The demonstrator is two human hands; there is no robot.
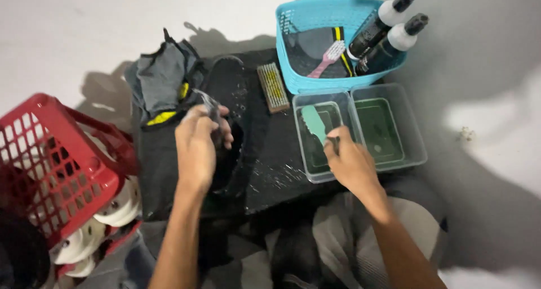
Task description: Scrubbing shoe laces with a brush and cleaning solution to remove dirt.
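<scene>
Right fingers: I see my right hand (350,160) closed around the handle of a pale green brush (314,123), whose head sits inside the left clear tub (317,173).
Left fingers: my left hand (197,145) is curled on the upper edge of a black shoe (225,86); its grip is firm, though blur hides the fingertips.
Shoe: it lies on a wet black mat (270,165), toe pointing away from me, just left of centre.
Tubs: a second clear tub (414,137) stands touching the first on its right; both hold greenish liquid.
Near the shoe: a small rectangular scrub brush (273,87) rests on the mat between the shoe and the tubs.
Behind: a blue basket (298,83) holds a pink brush (328,58) and two dark bottles (378,25) with white necks.
Left side: a red basket (51,153) sits above white shoes (112,207); grey cloth (160,80) is heaped beyond the shoe.
</scene>
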